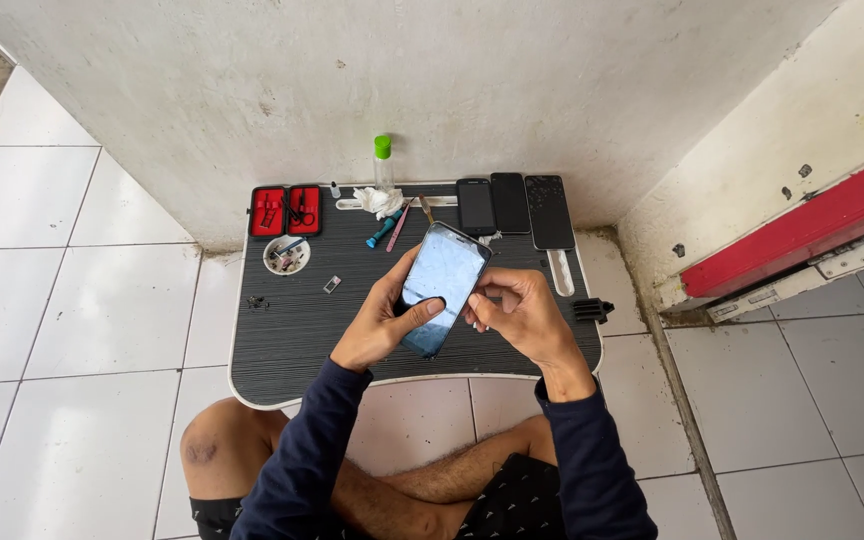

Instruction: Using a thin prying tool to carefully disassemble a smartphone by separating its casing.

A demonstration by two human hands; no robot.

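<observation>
above the bench (pixel 282 350), the left hand (pixel 377 330) gripped a smartphone (pixel 442 285) from below while the right hand (pixel 522 315) pinched its edge; a loose grip could have dropped it onto the screwdriver (pixel 384 231).

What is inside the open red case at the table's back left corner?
The red case holds small dark metal tools, scissors-like among them, strapped into both halves. Their exact kinds are too small to tell; anything beneath them is hidden.

Beyond your left hand (pixel 377 325), the tabletop (pixel 292 340) is black, ribbed (white-rimmed), the tool case (pixel 286 210) red, the bottle cap (pixel 382 146) green.
</observation>
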